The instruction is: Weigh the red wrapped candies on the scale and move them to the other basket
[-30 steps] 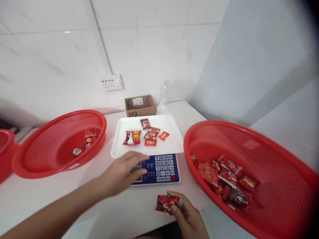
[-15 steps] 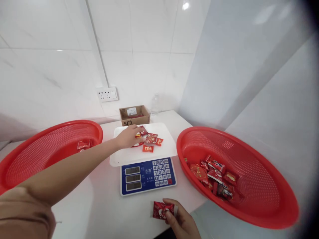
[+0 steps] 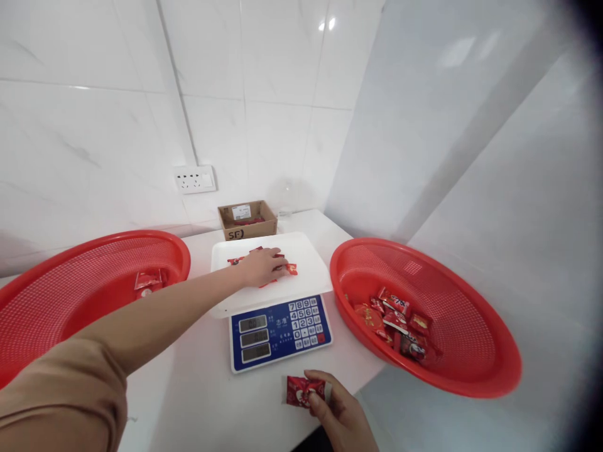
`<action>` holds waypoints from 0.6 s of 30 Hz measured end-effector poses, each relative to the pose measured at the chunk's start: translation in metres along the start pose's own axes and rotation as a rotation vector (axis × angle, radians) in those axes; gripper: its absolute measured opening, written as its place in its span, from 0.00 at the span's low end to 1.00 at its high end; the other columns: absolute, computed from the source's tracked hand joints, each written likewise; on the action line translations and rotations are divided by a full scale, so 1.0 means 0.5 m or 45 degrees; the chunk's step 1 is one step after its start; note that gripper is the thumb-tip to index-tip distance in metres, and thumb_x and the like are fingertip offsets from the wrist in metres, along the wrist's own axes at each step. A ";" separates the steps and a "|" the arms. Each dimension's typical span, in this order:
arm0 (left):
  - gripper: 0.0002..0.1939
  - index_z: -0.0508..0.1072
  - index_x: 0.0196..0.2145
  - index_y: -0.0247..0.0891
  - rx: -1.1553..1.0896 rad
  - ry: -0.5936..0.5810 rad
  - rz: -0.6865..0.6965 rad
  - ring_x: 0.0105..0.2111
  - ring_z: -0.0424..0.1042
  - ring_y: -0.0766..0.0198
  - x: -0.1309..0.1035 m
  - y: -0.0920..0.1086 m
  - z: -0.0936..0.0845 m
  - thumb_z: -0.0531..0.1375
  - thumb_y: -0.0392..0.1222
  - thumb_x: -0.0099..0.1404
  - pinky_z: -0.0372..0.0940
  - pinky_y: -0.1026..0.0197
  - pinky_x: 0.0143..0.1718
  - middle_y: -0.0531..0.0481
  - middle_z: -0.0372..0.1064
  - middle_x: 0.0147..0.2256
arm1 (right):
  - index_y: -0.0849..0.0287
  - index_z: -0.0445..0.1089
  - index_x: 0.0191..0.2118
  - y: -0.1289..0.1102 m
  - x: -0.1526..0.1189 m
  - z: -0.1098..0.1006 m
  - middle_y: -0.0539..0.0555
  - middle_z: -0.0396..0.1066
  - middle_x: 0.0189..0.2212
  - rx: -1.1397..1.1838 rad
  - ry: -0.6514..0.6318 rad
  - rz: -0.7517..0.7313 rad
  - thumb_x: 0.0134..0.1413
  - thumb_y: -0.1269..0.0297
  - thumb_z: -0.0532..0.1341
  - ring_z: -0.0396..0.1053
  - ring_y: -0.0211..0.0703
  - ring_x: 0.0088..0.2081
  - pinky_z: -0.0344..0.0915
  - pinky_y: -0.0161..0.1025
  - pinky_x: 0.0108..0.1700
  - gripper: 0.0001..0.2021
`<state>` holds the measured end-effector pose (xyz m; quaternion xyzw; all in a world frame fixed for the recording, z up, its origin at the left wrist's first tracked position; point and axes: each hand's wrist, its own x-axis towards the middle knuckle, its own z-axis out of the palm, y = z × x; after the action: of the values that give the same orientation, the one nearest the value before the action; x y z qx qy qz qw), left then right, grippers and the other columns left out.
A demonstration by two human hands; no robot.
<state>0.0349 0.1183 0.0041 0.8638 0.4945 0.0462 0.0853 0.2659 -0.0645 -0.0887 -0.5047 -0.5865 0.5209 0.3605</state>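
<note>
My left hand (image 3: 262, 267) reaches over the white weighing tray (image 3: 311, 251) of a digital scale. Its fingers are slightly bent and apart, resting over several small red wrapped snack packets. A small red packet (image 3: 292, 269) shows just beyond the fingertips; others are partly hidden under the palm. Low in the view, near the table's front edge, my right hand (image 3: 342, 408) is closed. It pinches a dark red snack packet (image 3: 298, 390) with clear ends between thumb and fingers. The scale's blue panel (image 3: 282, 333) with keys and displays faces me.
A red plastic basket (image 3: 480, 339) on the right holds several mixed snack packets. The other red basket (image 3: 56, 276), on the left, has a few packets, partly behind my forearm. Behind the tray stand a cardboard box (image 3: 249, 230) with red contents and a clear bottle (image 3: 286, 201).
My left hand has shifted over the middle of the packets and now covers more of them. My right hand still pinches its packet. The camera view has turned slightly.
</note>
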 end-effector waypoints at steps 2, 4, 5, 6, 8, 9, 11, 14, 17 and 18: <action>0.25 0.65 0.53 0.39 -0.020 0.034 -0.028 0.58 0.53 0.48 -0.022 -0.005 -0.012 0.46 0.54 0.66 0.49 0.48 0.56 0.39 0.52 0.60 | 0.57 0.72 0.42 -0.005 0.002 0.000 0.53 0.74 0.29 -0.002 0.019 -0.003 0.50 0.49 0.58 0.69 0.43 0.30 0.67 0.39 0.34 0.19; 0.26 0.62 0.56 0.38 -0.046 0.067 -0.063 0.61 0.47 0.48 -0.051 0.002 -0.031 0.45 0.55 0.66 0.46 0.47 0.57 0.39 0.48 0.62 | 0.57 0.72 0.41 -0.010 0.005 -0.001 0.54 0.75 0.30 0.014 0.031 -0.010 0.50 0.50 0.59 0.70 0.43 0.31 0.67 0.39 0.36 0.18; 0.27 0.60 0.57 0.38 -0.070 0.082 -0.074 0.61 0.46 0.49 -0.070 0.012 -0.043 0.43 0.55 0.67 0.45 0.48 0.58 0.40 0.48 0.62 | 0.57 0.71 0.42 -0.013 0.007 -0.003 0.54 0.75 0.31 0.027 0.036 -0.010 0.50 0.50 0.59 0.70 0.44 0.32 0.67 0.40 0.37 0.18; 0.27 0.58 0.57 0.39 -0.116 0.087 -0.083 0.61 0.46 0.51 -0.092 0.024 -0.055 0.43 0.55 0.67 0.45 0.49 0.58 0.41 0.49 0.62 | 0.57 0.71 0.42 -0.015 0.008 -0.004 0.55 0.75 0.33 0.040 0.032 -0.008 0.50 0.50 0.59 0.71 0.44 0.33 0.68 0.40 0.37 0.18; 0.26 0.58 0.57 0.40 -0.299 0.077 -0.090 0.59 0.52 0.55 -0.145 0.058 -0.075 0.43 0.54 0.67 0.48 0.52 0.58 0.46 0.55 0.59 | 0.57 0.71 0.43 -0.021 0.010 -0.005 0.56 0.75 0.35 0.060 0.015 -0.013 0.51 0.52 0.59 0.71 0.45 0.35 0.68 0.41 0.39 0.17; 0.26 0.59 0.57 0.42 -0.442 0.037 -0.120 0.58 0.55 0.55 -0.175 0.077 -0.079 0.46 0.55 0.66 0.50 0.53 0.57 0.48 0.58 0.58 | 0.56 0.71 0.43 -0.025 0.011 -0.005 0.57 0.75 0.36 0.060 -0.005 -0.023 0.51 0.53 0.59 0.72 0.45 0.36 0.68 0.41 0.39 0.17; 0.25 0.62 0.56 0.45 -0.700 -0.076 -0.177 0.55 0.61 0.55 -0.234 0.119 -0.070 0.50 0.55 0.64 0.55 0.54 0.54 0.49 0.62 0.56 | 0.56 0.71 0.42 -0.037 0.012 0.000 0.57 0.74 0.37 0.034 -0.050 -0.106 0.52 0.55 0.59 0.71 0.45 0.37 0.68 0.40 0.40 0.15; 0.29 0.58 0.59 0.45 -1.046 -0.241 -0.231 0.52 0.64 0.54 -0.303 0.175 -0.014 0.55 0.53 0.62 0.60 0.55 0.50 0.46 0.62 0.56 | 0.55 0.73 0.40 -0.063 0.012 0.014 0.55 0.73 0.34 -0.074 -0.142 -0.316 0.51 0.59 0.60 0.71 0.43 0.36 0.68 0.38 0.38 0.11; 0.33 0.57 0.59 0.45 -1.203 -0.278 -0.275 0.52 0.64 0.52 -0.334 0.213 0.054 0.61 0.47 0.57 0.58 0.52 0.51 0.45 0.62 0.56 | 0.53 0.72 0.41 -0.086 0.011 0.029 0.52 0.72 0.31 -0.202 -0.315 -0.421 0.51 0.62 0.60 0.70 0.40 0.34 0.68 0.36 0.36 0.10; 0.33 0.57 0.59 0.46 -1.275 -0.273 -0.290 0.52 0.64 0.52 -0.338 0.221 0.071 0.62 0.44 0.56 0.57 0.52 0.52 0.47 0.62 0.56 | 0.53 0.72 0.41 -0.091 0.011 0.033 0.52 0.72 0.32 -0.232 -0.360 -0.425 0.51 0.63 0.60 0.70 0.40 0.34 0.68 0.36 0.37 0.11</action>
<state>0.0487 -0.0857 -0.0088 0.6577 0.4912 0.1788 0.5423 0.2389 -0.0609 -0.0481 -0.3533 -0.7509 0.4646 0.3089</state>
